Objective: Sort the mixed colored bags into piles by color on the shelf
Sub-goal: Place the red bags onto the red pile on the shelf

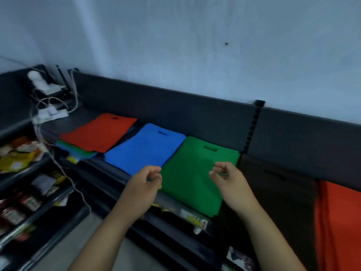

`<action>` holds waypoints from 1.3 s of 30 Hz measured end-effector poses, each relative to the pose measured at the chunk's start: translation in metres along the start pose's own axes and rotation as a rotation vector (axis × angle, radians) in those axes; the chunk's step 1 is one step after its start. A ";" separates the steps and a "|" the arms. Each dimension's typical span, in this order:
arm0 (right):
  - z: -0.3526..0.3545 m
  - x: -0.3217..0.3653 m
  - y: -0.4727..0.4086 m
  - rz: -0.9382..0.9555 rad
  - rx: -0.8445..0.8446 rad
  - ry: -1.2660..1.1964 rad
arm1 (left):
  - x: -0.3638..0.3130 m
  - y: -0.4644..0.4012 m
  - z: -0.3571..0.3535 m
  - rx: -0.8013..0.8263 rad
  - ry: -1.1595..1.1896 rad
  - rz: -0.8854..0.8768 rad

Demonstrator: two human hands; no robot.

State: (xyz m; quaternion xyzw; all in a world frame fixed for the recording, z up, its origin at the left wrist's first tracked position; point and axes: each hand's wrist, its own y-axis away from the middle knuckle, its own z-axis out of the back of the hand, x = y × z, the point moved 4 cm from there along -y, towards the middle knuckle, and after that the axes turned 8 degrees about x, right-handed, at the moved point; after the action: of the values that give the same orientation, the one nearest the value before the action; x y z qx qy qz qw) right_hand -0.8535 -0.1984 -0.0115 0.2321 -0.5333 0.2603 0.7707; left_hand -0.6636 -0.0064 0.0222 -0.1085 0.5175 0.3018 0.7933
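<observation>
The green bag (197,173) lies flat on the dark shelf (195,118) at the centre of the frame, its cut-out handle toward the back wall, and it seems to top a thin pile of green ones whose edges show at its near corner. The left hand (145,182) sits at its lower left edge with fingers (154,171) curled, and a sliver of green shows at the thumb, so it looks to be pinching the edge, though the blur leaves that uncertain. The right hand (228,178) is over the bag's right side, its fingers (216,170) curled with a thin green edge showing beside them; whether it truly grips the fabric I cannot tell for sure. Just left of the green bag, touching its side, lies a blue bag (144,147). Further toward the upper left is a red bag (99,132) resting on a mixed stack (78,150) of green and blue layers. Right of the green bag is a dark brown bag (273,184), and at the right edge of the frame a second red bag (340,222). At upper left, a white power strip (50,114) with cables sits on the shelf, and lower shelves at the left edge hold packaged goods (17,157).
</observation>
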 end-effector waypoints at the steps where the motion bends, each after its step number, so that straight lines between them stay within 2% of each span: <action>1: -0.021 0.007 -0.007 0.011 0.034 0.013 | 0.008 0.002 0.018 -0.029 0.017 0.011; 10: -0.155 0.055 -0.061 0.045 0.219 0.007 | 0.084 0.005 0.127 -0.224 0.122 0.156; 16: -0.242 0.077 -0.121 0.050 0.282 -0.020 | 0.133 -0.033 0.201 -0.306 0.118 0.149; 22: -0.317 0.090 -0.202 0.031 0.267 -0.019 | 0.175 -0.096 0.266 -0.269 -0.024 0.182; 28: -0.364 0.101 -0.275 -0.030 0.231 0.016 | 0.188 -0.149 0.311 -0.270 -0.525 0.105; 35: -0.390 0.094 -0.317 -0.144 0.144 0.049 | 0.205 -0.219 0.347 -0.214 -0.557 -0.035; 39: -0.406 0.092 -0.337 -0.224 0.084 -0.092 | 0.217 -0.276 0.376 -0.169 -0.562 -0.002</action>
State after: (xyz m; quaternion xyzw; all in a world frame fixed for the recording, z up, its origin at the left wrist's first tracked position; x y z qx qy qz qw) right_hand -0.3223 -0.1813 -0.0830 0.3342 -0.5275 0.1837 0.7591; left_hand -0.1548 0.0359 -0.0434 -0.0869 0.2502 0.3612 0.8941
